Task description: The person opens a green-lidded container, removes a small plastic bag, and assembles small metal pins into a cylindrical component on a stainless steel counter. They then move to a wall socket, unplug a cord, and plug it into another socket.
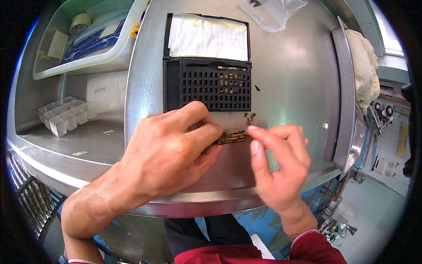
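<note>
My left hand (176, 145) is closed, thumb and fingers pinching a small brass-coloured type holder (233, 136) just above the steel table, near its front edge. Its left part is hidden by my fingers. At the holder's right end is the index fingertip of my right hand (281, 163), with the thumb apart below it and the other fingers loosely bent. No object shows between that thumb and finger. Beyond my hands lies an opened black case (172, 83), its grid of small slots partly filled with brass type pieces (228, 82). Several loose small pieces (249, 118) lie between the case and the holder.
White paper (206, 38) lines the case lid. A small dark sliver (257, 88) lies right of the case, a clear plastic bag (274, 13) at the far edge. On the left are a plastic bin (88, 66) and clear divided tray (66, 115). A raised metal tray (345, 97) borders the right.
</note>
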